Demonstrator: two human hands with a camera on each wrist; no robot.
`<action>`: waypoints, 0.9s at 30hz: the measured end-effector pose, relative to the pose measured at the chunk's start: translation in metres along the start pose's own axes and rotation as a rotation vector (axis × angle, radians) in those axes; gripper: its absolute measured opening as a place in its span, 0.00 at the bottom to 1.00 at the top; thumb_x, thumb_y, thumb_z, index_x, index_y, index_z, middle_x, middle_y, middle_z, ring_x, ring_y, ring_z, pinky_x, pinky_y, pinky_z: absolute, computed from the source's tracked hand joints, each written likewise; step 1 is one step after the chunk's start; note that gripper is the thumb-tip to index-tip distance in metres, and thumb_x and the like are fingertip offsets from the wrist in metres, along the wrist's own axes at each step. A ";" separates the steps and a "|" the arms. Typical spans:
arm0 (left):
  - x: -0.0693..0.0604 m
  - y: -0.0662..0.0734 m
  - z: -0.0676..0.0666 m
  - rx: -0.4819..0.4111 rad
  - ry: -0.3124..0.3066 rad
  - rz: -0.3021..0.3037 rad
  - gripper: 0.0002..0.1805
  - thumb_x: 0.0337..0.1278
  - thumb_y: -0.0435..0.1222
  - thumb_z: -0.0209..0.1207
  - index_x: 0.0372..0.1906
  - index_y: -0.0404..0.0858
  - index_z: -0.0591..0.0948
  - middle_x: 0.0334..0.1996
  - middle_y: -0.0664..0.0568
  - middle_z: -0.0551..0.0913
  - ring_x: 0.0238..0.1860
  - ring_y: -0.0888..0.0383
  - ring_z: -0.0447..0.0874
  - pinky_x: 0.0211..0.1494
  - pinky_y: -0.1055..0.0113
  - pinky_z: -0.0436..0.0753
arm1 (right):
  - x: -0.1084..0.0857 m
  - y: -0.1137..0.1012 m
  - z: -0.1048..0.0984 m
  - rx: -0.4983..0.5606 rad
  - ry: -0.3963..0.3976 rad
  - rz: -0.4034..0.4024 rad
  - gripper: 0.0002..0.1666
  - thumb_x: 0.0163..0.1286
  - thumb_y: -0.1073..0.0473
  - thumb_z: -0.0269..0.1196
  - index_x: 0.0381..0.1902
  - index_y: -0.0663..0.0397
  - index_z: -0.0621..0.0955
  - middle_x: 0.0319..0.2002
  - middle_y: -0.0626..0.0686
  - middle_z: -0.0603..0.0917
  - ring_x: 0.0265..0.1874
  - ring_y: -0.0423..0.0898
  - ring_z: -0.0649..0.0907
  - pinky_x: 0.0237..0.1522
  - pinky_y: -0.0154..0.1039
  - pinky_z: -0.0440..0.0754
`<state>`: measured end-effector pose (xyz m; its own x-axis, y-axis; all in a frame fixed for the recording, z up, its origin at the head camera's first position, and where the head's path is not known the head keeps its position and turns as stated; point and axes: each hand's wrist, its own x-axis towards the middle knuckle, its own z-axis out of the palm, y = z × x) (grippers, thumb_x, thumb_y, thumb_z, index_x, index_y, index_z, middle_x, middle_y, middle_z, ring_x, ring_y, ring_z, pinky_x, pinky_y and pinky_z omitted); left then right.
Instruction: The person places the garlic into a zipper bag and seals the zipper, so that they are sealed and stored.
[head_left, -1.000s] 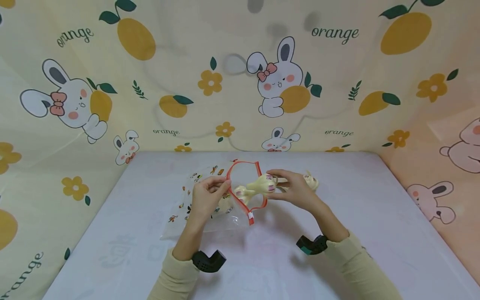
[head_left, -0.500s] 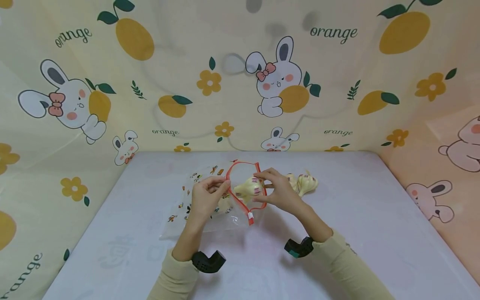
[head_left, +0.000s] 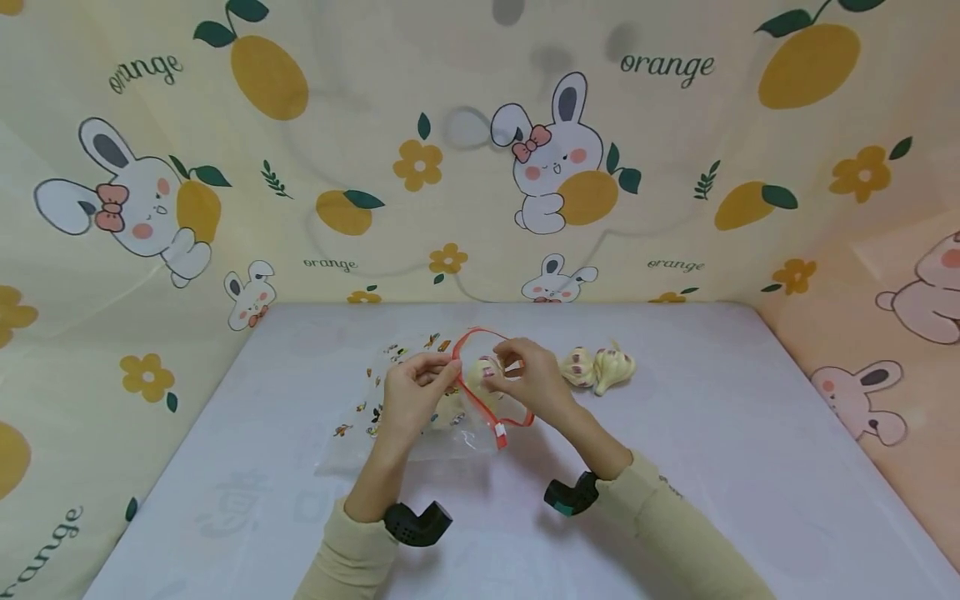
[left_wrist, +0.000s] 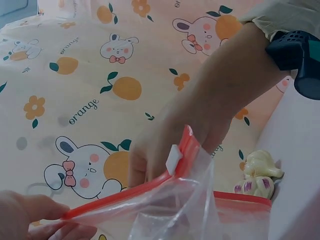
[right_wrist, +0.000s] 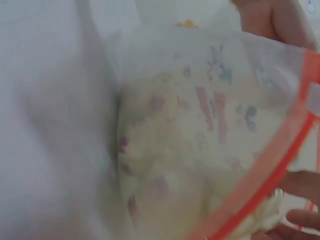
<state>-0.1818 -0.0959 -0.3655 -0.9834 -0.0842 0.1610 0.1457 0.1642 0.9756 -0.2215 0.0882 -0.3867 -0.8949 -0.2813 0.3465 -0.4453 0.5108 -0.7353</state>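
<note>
My left hand [head_left: 416,396] pinches the red rim of a clear printed zip bag [head_left: 420,450], whose mouth gapes to the right. At that mouth, my right hand [head_left: 534,383] holds a garlic bulb [head_left: 486,367] between thumb and fingers, partly hidden by them. Seen from the left wrist, a white slider [left_wrist: 173,160] sits at one end of the red zip, and the right hand [left_wrist: 170,140] reaches in behind it. More pale, purple-marked garlic [right_wrist: 155,195] shows blurred through the plastic in the right wrist view.
Two garlic bulbs lie side by side on the white table, one nearer [head_left: 577,367] the right hand and one farther right [head_left: 615,367]. A printed bunny-and-orange cloth [head_left: 465,192] hangs behind the table. Black wrist cameras [head_left: 417,523] sit on both wrists.
My right hand has moved left, carrying the garlic bulb into the bag's mouth and uncovering the two bulbs on the table. The left hand stays on the rim.
</note>
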 end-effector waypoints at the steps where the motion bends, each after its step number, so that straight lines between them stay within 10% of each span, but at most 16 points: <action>1: 0.000 0.000 0.000 0.004 0.001 0.001 0.10 0.58 0.32 0.63 0.41 0.29 0.84 0.34 0.34 0.87 0.25 0.72 0.81 0.32 0.80 0.81 | 0.001 -0.001 0.002 0.018 0.010 0.010 0.20 0.52 0.64 0.74 0.41 0.67 0.80 0.38 0.61 0.82 0.39 0.52 0.84 0.42 0.40 0.88; 7: 0.001 0.001 -0.002 0.003 0.020 -0.008 0.10 0.58 0.32 0.63 0.41 0.28 0.84 0.35 0.35 0.87 0.24 0.73 0.81 0.32 0.79 0.82 | -0.001 -0.006 0.009 0.033 0.002 -0.036 0.11 0.54 0.63 0.73 0.30 0.65 0.83 0.37 0.59 0.80 0.39 0.52 0.83 0.41 0.39 0.88; 21: 0.003 0.002 -0.006 -0.020 0.040 -0.014 0.10 0.58 0.31 0.63 0.41 0.27 0.83 0.34 0.35 0.87 0.23 0.72 0.82 0.31 0.78 0.82 | -0.016 0.005 0.000 0.064 -0.150 -0.053 0.22 0.60 0.67 0.67 0.53 0.68 0.78 0.50 0.65 0.82 0.49 0.59 0.84 0.48 0.47 0.86; 27: 0.002 0.001 -0.008 -0.014 0.046 -0.005 0.10 0.57 0.31 0.63 0.41 0.28 0.83 0.34 0.34 0.87 0.24 0.72 0.82 0.31 0.78 0.83 | -0.025 0.008 -0.008 0.073 -0.082 -0.018 0.21 0.58 0.68 0.69 0.49 0.68 0.80 0.47 0.66 0.84 0.47 0.59 0.85 0.48 0.47 0.86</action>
<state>-0.1831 -0.1037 -0.3630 -0.9781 -0.1298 0.1628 0.1430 0.1497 0.9783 -0.2030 0.1058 -0.3970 -0.8800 -0.3570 0.3133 -0.4551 0.4456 -0.7709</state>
